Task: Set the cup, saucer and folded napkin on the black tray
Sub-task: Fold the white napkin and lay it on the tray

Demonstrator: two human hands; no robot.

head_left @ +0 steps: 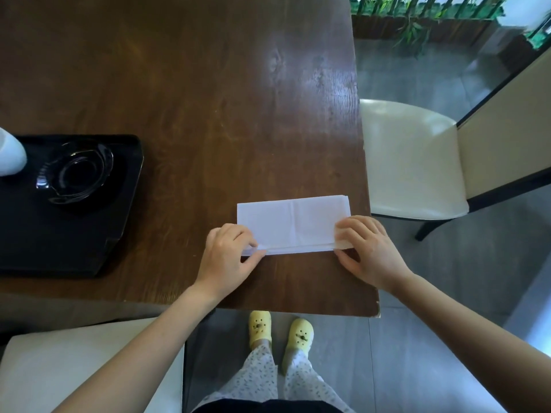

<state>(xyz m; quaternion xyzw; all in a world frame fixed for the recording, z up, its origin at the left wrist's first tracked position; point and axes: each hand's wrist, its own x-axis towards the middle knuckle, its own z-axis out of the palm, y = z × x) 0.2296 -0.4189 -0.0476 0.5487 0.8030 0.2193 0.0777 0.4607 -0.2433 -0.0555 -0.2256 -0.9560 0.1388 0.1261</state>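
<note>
A white napkin [292,222], folded into a long rectangle, lies flat on the brown table near its front right corner. My left hand [229,257] pinches the napkin's near left corner. My right hand [366,248] pinches its near right corner. The black tray [59,239] sits at the left of the table, apart from the napkin. A black glossy saucer [77,172] rests on the tray's far part. A white cup [10,153] stands on the tray at the frame's left edge, only partly visible.
The wooden table [193,84] ends just right of the napkin. A cream chair [411,162] stands beyond that right edge. Another cream chair seat [53,368] is at the lower left. My feet in yellow shoes [280,332] stand below the table's front edge.
</note>
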